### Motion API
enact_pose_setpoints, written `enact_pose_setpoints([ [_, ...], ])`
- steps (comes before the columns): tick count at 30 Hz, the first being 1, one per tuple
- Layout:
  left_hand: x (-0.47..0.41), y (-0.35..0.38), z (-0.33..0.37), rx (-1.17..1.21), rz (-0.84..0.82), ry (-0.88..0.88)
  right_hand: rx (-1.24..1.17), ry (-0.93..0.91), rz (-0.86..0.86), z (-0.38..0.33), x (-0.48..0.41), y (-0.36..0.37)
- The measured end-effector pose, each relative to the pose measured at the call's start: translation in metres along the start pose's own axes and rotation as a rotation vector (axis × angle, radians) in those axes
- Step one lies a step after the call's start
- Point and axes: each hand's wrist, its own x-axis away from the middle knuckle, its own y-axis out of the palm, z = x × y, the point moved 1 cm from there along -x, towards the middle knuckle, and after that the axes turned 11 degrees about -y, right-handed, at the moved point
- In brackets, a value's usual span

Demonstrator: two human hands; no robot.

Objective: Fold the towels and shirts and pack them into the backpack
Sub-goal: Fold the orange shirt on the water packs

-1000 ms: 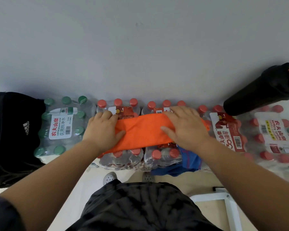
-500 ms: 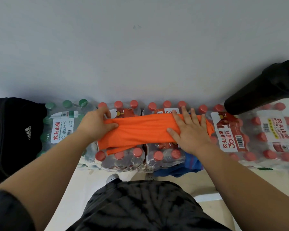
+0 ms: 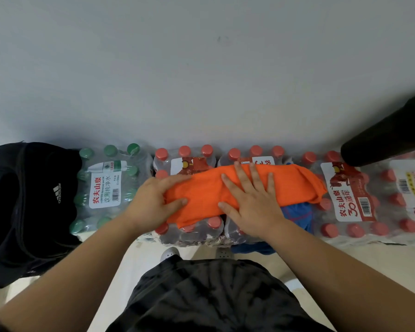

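An orange cloth [image 3: 295, 185], folded into a long band, lies across shrink-wrapped packs of red-capped bottles [image 3: 192, 231]. My left hand [image 3: 153, 202] holds its left end, thumb and fingers closed over the edge. My right hand [image 3: 252, 202] presses flat on the middle with fingers spread. A blue garment [image 3: 297, 215] shows under the orange cloth at the right and hangs down the front of the packs. The black backpack [image 3: 29, 212] with a white logo stands at the far left.
A pack of green-capped bottles [image 3: 106, 183] sits between the backpack and the red-capped packs. More red-capped packs [image 3: 359, 204] extend right. A black cylindrical object [image 3: 388, 137] juts in at upper right. A grey wall rises behind; pale floor and my shoes lie below.
My right hand slid left from the cloth's right part to its middle and spread flat. My left hand shifted its hold on the left end. The blue garment now shows more.
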Motion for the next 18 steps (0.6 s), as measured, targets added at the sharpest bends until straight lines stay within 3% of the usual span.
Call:
enact_pose_setpoints([
  [4, 0.000, 0.008, 0.003, 0.091, 0.075, 0.026, -0.006, 0.012, -0.006, -0.002, 0.000, -0.003],
  [10, 0.000, -0.003, 0.008, 0.438, 0.137, -0.136, -0.026, 0.064, 0.040, -0.011, 0.007, -0.016],
  [18, 0.005, -0.039, -0.032, 0.469, 0.189, -0.256, 0.019, 0.035, -0.061, -0.033, -0.008, -0.005],
])
